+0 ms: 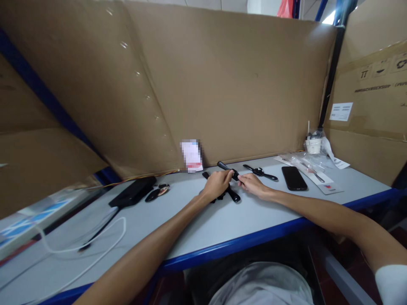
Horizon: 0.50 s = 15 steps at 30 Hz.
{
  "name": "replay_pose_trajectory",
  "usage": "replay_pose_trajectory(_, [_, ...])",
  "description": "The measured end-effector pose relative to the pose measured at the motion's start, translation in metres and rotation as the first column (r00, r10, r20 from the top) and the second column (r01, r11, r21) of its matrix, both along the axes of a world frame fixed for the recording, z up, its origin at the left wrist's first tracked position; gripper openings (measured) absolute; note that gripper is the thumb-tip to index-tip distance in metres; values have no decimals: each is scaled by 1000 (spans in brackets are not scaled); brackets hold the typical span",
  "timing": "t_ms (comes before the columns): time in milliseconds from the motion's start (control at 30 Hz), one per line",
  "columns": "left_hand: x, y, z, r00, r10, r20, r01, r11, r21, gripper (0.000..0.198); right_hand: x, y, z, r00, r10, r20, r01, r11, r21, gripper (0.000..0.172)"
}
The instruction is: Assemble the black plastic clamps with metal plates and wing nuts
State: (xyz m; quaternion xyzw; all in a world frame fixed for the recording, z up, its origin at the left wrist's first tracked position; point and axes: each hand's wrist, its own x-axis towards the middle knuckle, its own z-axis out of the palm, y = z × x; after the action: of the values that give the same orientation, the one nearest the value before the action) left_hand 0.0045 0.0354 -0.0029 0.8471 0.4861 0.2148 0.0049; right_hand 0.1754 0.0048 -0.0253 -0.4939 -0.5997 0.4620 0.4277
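My left hand (218, 183) is closed around a black watch (229, 171) with a dark strap, held just above the grey table (178, 224). My right hand (252, 184) pinches the same watch at its right side, fingers curled. A loose black strap (234, 196) lies on the table under my hands. Another black watch (260, 172) lies flat just behind my right hand.
A black phone (294, 178) lies to the right, beside clear plastic bags (305, 165) and a small white jar (313, 144). On the left sit a black box (133, 191), a dark key fob (155, 193) and a white cable (95, 245). Cardboard walls (222, 84) surround the table.
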Motion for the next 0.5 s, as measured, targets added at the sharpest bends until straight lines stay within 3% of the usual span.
replay_pose_trajectory(133, [0, 1, -3, 995, 17, 94, -19, 1000, 15, 28, -1, -2, 2, 1000, -9, -3, 9, 999, -46, 30])
replay_pose_trajectory(333, [-2, -1, -5, 998, -22, -62, 29, 992, 119, 28, -1, -5, 4, 999, -3, -51, -1, 997, -82, 24])
replay_pose_trajectory(500, [0, 6, -8, 982, -51, 182, 54, 998, -12, 43, -2, -6, 5, 1000, 21, -9, -22, 998, -61, 27])
